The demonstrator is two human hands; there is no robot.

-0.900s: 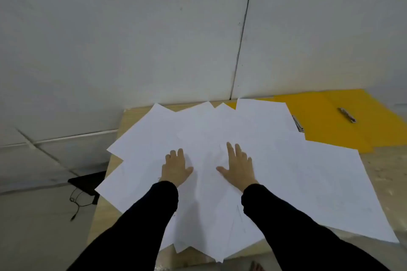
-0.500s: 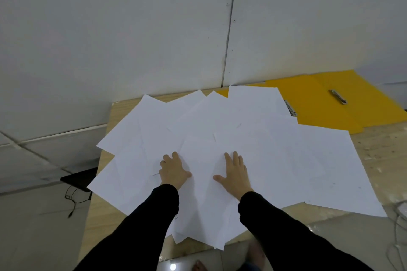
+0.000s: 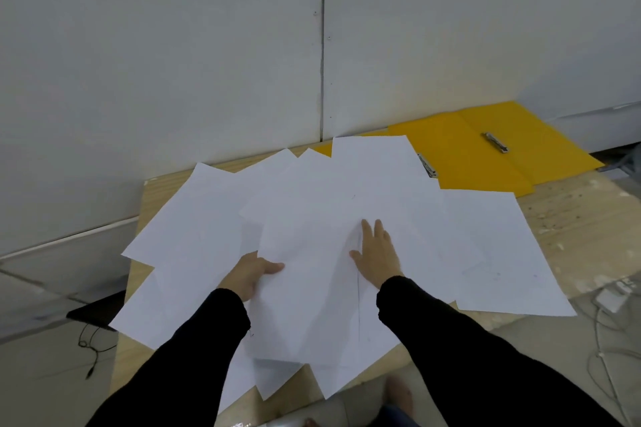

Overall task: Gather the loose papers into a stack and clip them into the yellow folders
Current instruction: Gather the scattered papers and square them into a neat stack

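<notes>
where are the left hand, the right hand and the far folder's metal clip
left hand (image 3: 248, 276), head view, back of the hand gripping a paper (image 3: 305, 291)
right hand (image 3: 378, 255), head view, back of the hand
metal clip (image 3: 496, 142), head view, middle of its bar

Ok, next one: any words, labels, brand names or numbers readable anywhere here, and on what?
None can be read.
The loose papers show only faint marks, too blurred to tell as writing.
The yellow folders and their metal clips bear no legible text.
</notes>
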